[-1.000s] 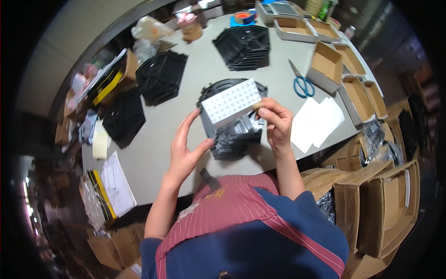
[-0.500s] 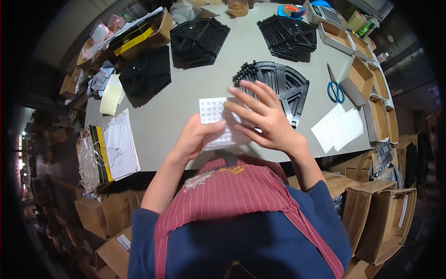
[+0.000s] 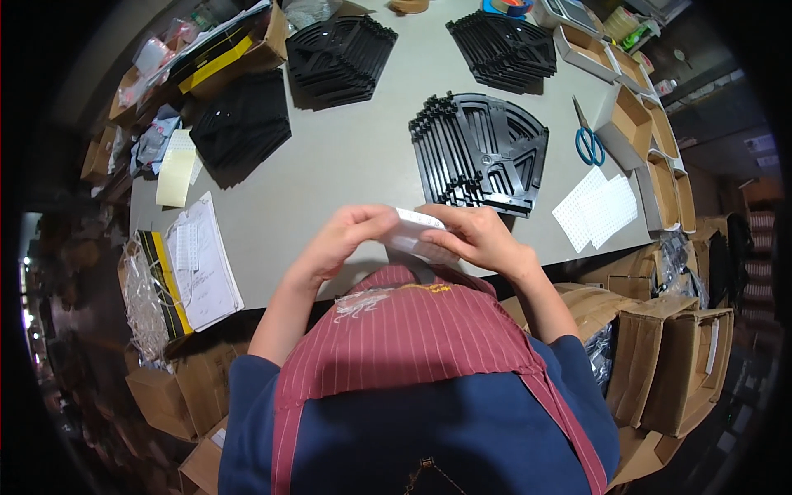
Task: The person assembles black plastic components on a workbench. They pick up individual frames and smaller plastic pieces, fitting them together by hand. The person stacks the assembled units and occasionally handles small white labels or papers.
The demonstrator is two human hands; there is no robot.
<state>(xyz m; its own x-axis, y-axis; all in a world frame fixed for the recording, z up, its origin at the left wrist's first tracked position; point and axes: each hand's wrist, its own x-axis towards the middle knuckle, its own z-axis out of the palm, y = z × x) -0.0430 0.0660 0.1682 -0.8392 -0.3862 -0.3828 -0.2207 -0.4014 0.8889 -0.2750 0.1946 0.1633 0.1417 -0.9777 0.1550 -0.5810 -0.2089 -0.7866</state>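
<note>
My left hand (image 3: 342, 239) and my right hand (image 3: 472, 237) meet close to my chest at the near edge of the grey table (image 3: 355, 157). Together they pinch a small white sheet (image 3: 415, 227) that is bent between the fingers. Only its top strip and lower edge show; the rest is hidden by my fingers. Just beyond my hands lies a stack of black fan-shaped plastic parts (image 3: 483, 153).
More black part stacks (image 3: 338, 49) (image 3: 505, 45) (image 3: 239, 124) sit farther out. Blue scissors (image 3: 587, 140) and white dotted sheets (image 3: 596, 208) lie to the right beside open cardboard bins (image 3: 635, 124). Papers (image 3: 202, 260) and a tape roll (image 3: 175, 177) lie left. Cartons surround the table.
My hands have drawn the white sheet down from over the black stack toward my chest, and it is now bent small between my fingers. The view has shifted with my head.
</note>
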